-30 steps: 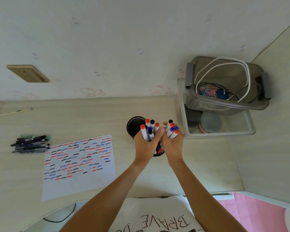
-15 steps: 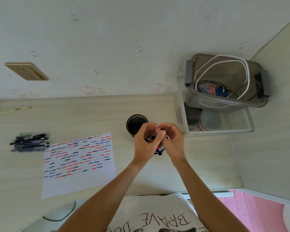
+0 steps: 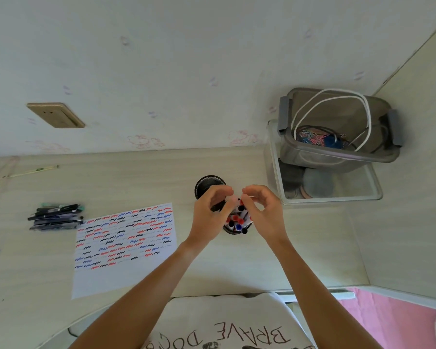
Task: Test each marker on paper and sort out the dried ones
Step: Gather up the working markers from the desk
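Two hands hover over a light wooden desk [image 3: 136, 177]. Sheet of paper [image 3: 126, 248] lies left of them, covered in red, blue and black squiggles. Left hand [image 3: 209, 217] and right hand [image 3: 264, 215] have fingers loosely curled, tips nearly meeting, gripping nothing visible. Below them, markers [image 3: 237, 220] stand bunched in a black cup [image 3: 233, 231]. Second black mesh cup [image 3: 208, 183] sits just behind. Dark pen pile [image 3: 56, 217] lies far left.

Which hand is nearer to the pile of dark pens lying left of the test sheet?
Left. The left hand is on the side of the marker cup facing the pile of pens, with the test sheet between them. The right hand is on the cup's far side.
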